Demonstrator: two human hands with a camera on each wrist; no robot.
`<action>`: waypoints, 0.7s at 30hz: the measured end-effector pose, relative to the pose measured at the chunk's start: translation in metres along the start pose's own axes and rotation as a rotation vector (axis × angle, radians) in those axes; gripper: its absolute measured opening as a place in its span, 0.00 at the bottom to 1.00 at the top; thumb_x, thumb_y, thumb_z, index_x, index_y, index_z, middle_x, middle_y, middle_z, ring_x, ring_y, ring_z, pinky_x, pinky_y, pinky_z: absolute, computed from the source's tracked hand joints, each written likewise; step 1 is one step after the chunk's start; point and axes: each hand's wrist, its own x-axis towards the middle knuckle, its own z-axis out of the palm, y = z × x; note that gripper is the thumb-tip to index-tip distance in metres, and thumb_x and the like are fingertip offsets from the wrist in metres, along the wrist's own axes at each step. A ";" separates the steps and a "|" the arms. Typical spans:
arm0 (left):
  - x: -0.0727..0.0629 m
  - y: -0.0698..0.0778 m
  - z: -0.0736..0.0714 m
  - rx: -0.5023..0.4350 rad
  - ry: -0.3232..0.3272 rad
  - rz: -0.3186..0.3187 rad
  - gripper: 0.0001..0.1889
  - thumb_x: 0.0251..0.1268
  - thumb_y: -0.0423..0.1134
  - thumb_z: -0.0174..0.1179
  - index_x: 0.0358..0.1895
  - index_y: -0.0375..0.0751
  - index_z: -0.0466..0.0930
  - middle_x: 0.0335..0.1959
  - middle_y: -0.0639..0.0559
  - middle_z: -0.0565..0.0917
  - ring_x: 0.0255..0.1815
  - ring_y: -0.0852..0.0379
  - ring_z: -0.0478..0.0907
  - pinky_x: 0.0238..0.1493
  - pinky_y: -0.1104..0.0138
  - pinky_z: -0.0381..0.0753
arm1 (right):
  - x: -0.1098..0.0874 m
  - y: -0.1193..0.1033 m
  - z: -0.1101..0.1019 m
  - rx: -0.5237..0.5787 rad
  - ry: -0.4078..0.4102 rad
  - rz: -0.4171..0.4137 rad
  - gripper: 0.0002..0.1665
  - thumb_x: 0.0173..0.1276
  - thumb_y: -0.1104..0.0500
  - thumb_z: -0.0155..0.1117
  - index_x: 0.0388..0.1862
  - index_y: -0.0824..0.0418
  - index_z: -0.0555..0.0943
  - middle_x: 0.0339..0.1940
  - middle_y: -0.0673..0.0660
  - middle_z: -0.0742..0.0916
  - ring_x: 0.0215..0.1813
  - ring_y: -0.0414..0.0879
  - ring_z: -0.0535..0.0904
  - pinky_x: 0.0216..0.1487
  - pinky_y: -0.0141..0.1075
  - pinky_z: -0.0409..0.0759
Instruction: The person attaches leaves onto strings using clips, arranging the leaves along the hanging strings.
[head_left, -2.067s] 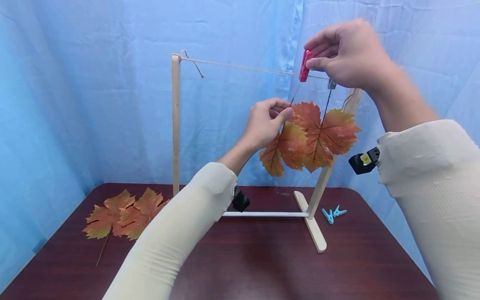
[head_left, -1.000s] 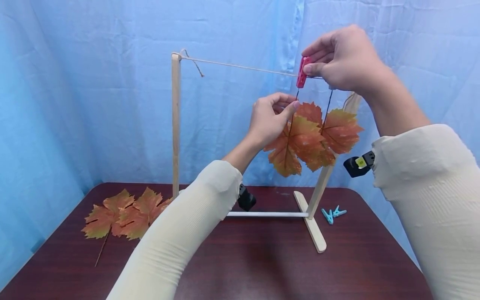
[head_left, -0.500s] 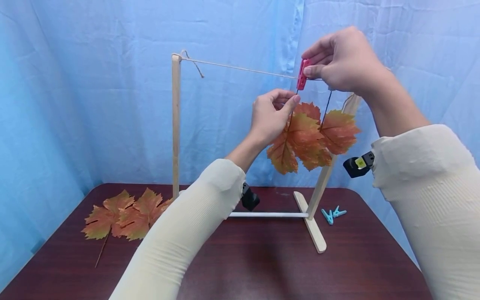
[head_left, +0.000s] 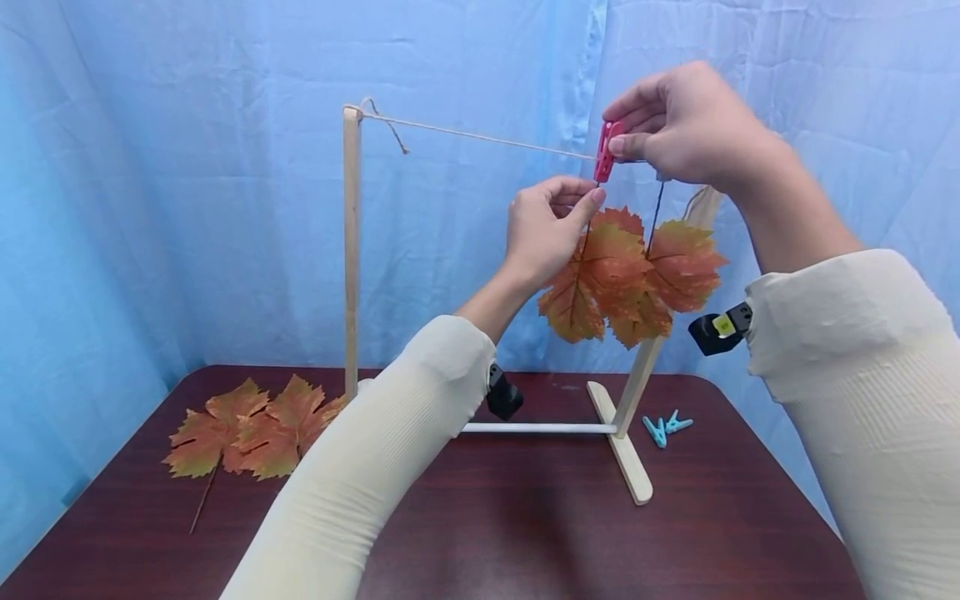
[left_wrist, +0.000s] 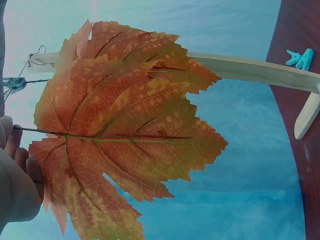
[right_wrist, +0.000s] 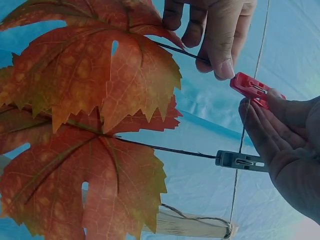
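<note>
In the head view my right hand (head_left: 693,129) pinches a red clothespin (head_left: 604,152) that sits across the string (head_left: 480,136). Just below it, my left hand (head_left: 551,229) pinches the dark stem of an orange artificial leaf (head_left: 581,279). In the right wrist view the top of that stem reaches up to the red clothespin (right_wrist: 250,87); whether the clip bites on it is hidden by my left fingertips. A second leaf (head_left: 684,262) hangs beside and partly behind the first, its stem held on the string by a grey clothespin (right_wrist: 241,161).
A wooden frame with a left post (head_left: 352,250), a right post (head_left: 645,375) and a white lower bar (head_left: 540,428) stands on the dark table (head_left: 465,525). More leaves (head_left: 217,429) lie at the left, partly behind my left sleeve. Two light blue clothespins (head_left: 660,429) lie at the right.
Both hands have drawn closer together. The red clothespin has come down onto the string, and my left hand has raised the leaf's stem up and right to it. Lately there is little movement.
</note>
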 end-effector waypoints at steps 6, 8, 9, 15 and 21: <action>0.001 -0.003 0.000 0.003 0.003 0.010 0.13 0.72 0.42 0.64 0.50 0.37 0.87 0.41 0.50 0.88 0.39 0.58 0.83 0.42 0.72 0.83 | -0.001 0.000 -0.002 -0.005 -0.009 -0.024 0.26 0.76 0.57 0.63 0.70 0.63 0.76 0.57 0.61 0.84 0.47 0.50 0.79 0.33 0.30 0.79; 0.001 -0.004 -0.001 0.014 0.003 0.012 0.13 0.73 0.42 0.65 0.50 0.38 0.87 0.40 0.51 0.88 0.38 0.58 0.83 0.41 0.72 0.83 | -0.001 0.001 -0.002 -0.010 -0.010 -0.033 0.26 0.76 0.57 0.64 0.70 0.63 0.76 0.57 0.61 0.84 0.47 0.50 0.79 0.33 0.30 0.78; 0.001 -0.004 -0.001 0.020 0.003 0.013 0.12 0.73 0.43 0.65 0.50 0.38 0.87 0.39 0.51 0.88 0.38 0.59 0.82 0.41 0.72 0.83 | -0.001 0.001 -0.002 -0.012 -0.011 -0.037 0.26 0.76 0.57 0.64 0.70 0.62 0.76 0.57 0.61 0.84 0.46 0.50 0.78 0.32 0.30 0.77; 0.001 -0.007 -0.005 0.025 -0.011 0.035 0.12 0.72 0.42 0.65 0.49 0.37 0.87 0.38 0.51 0.88 0.37 0.57 0.83 0.40 0.71 0.83 | -0.002 0.003 -0.002 -0.013 -0.008 -0.049 0.27 0.77 0.58 0.63 0.72 0.61 0.75 0.57 0.61 0.84 0.47 0.47 0.81 0.34 0.28 0.77; -0.001 -0.010 -0.012 0.030 -0.013 0.088 0.11 0.71 0.41 0.66 0.49 0.37 0.88 0.37 0.51 0.89 0.37 0.54 0.83 0.39 0.69 0.82 | -0.005 0.000 -0.005 -0.057 -0.006 -0.055 0.31 0.76 0.56 0.64 0.75 0.60 0.73 0.60 0.62 0.84 0.53 0.51 0.80 0.37 0.24 0.78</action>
